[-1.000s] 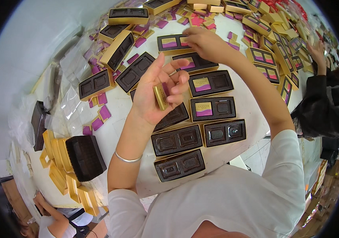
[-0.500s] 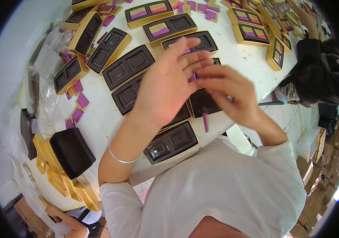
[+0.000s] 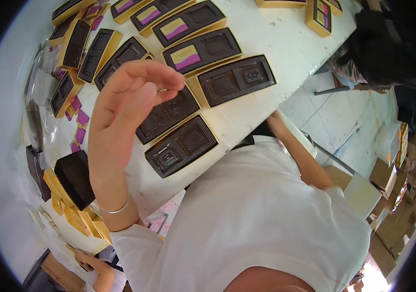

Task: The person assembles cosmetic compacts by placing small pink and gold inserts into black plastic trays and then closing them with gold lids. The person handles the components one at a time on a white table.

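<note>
One left hand (image 3: 130, 92) raised above the bench (image 3: 276, 39), fingers loosely curled, nothing gripped. Nearest dark brown tray (image 3: 180, 146) lies on the bench just right of it. Right hand hidden, can't tell its state

bright, even daylight throughout, with the white surface (image 3: 276, 44) near overexposed at the upper left, soft shadows beneath the raised left hand (image 3: 130, 97), slight motion blur on its fingers (image 3: 164, 80), and strong fisheye bending inside a black vignette.
</note>
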`<state>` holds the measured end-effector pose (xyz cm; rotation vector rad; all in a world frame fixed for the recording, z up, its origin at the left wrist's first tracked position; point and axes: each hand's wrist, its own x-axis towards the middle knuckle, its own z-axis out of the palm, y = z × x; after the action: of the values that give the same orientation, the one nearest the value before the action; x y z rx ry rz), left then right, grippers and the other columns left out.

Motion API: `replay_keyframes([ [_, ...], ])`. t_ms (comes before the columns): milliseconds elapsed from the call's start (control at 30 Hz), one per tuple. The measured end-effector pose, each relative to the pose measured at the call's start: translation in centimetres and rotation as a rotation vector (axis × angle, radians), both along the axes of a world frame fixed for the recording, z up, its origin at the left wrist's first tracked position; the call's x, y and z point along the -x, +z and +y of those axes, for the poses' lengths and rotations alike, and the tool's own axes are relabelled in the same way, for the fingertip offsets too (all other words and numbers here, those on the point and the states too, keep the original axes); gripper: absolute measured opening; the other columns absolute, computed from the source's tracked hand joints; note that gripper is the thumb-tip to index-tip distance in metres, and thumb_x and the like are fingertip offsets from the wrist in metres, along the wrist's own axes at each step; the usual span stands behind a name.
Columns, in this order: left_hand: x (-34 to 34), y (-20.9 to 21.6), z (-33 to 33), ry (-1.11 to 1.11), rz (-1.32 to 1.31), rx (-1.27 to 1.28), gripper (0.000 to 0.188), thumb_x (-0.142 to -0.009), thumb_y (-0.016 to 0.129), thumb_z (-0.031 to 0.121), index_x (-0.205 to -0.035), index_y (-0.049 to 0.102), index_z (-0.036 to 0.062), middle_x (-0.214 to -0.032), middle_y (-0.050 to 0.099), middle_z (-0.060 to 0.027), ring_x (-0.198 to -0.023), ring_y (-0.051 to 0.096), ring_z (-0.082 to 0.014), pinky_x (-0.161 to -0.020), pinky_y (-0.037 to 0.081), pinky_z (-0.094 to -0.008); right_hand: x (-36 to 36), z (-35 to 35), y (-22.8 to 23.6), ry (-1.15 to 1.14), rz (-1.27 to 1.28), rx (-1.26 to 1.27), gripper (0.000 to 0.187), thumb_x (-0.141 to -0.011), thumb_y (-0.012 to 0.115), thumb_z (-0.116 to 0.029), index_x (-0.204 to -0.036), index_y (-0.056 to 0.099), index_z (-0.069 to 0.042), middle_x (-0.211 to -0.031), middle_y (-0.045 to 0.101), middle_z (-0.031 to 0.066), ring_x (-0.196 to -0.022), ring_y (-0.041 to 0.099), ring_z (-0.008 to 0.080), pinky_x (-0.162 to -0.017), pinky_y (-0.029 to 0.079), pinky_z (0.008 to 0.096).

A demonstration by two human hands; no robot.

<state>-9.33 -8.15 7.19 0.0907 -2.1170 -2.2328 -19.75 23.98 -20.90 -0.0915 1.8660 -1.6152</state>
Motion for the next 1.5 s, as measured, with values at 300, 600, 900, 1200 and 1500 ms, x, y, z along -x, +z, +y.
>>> replay_keyframes([
  [300, -3.1, -0.1, 2.9, 0.195, 0.011, -0.024, 0.026, -0.093, 0.044, 0.016, -0.109, 0.051, -0.0032, -0.104, 0.059, -0.0151, -0.099, 0.058, -0.0222, -0.091, 0.044, -0.0366, 0.5, -8.0, 4.0, 1.097, 0.645, -0.285, 0.045, -0.089, 0.05, -0.032, -0.13, 0.045, -0.014, -0.136, 0.041, 0.0149, -0.128, 0.033, 0.0329, -0.107, 0.023, 0.0437],
  [600, -5.7, -1.1, 7.2, 0.261, -0.081, -0.022, 0.025, -0.093, 0.045, 0.018, -0.109, 0.051, -0.0019, -0.105, 0.058, -0.0139, -0.1, 0.057, -0.0215, -0.092, 0.044, -0.037, -3.3, -5.0, 0.1, 1.06, 1.149, -0.048, 0.034, -0.083, 0.058, -0.027, -0.113, 0.058, -0.012, -0.117, 0.05, 0.0142, -0.114, 0.044, 0.0305, -0.095, 0.035, 0.0461],
  [900, -7.1, -1.6, 11.4, 0.388, -0.126, 0.781, 0.027, -0.08, 0.062, 0.009, -0.105, 0.059, 0.0009, -0.106, 0.059, -0.0097, -0.1, 0.056, -0.02, -0.092, 0.04, -0.0299, -1.0, -1.6, 16.9, 0.786, 1.01, 0.417, 0.027, -0.085, 0.055, -0.013, -0.11, 0.054, -0.001, -0.078, 0.056, 0.0119, -0.075, 0.054, 0.0304, -0.069, 0.043, 0.039],
  [1200, -1.3, -6.2, 9.6, 0.188, 0.166, 1.391, 0.037, -0.076, 0.066, 0.014, -0.108, 0.057, -0.0028, -0.117, 0.055, -0.0165, -0.116, 0.047, -0.0343, -0.099, 0.039, -0.0405, 4.5, -10.6, 20.2, 0.656, 1.676, 0.214, 0.023, -0.068, 0.058, -0.006, -0.089, 0.057, 0.002, -0.086, 0.05, 0.0108, -0.079, 0.053, 0.0255, -0.067, 0.045, 0.0334],
  [1500, -0.9, -6.5, 9.1, 0.197, 0.274, 1.39, 0.025, -0.072, 0.068, 0.009, -0.093, 0.062, -0.0027, -0.096, 0.059, -0.0135, -0.098, 0.06, -0.0288, -0.079, 0.052, -0.0324, 4.6, -12.4, 20.4, 0.806, 1.16, 0.202, 0.016, -0.066, 0.061, -0.004, -0.082, 0.063, -0.002, -0.086, 0.051, 0.01, -0.083, 0.052, 0.0251, -0.07, 0.044, 0.0341],
])
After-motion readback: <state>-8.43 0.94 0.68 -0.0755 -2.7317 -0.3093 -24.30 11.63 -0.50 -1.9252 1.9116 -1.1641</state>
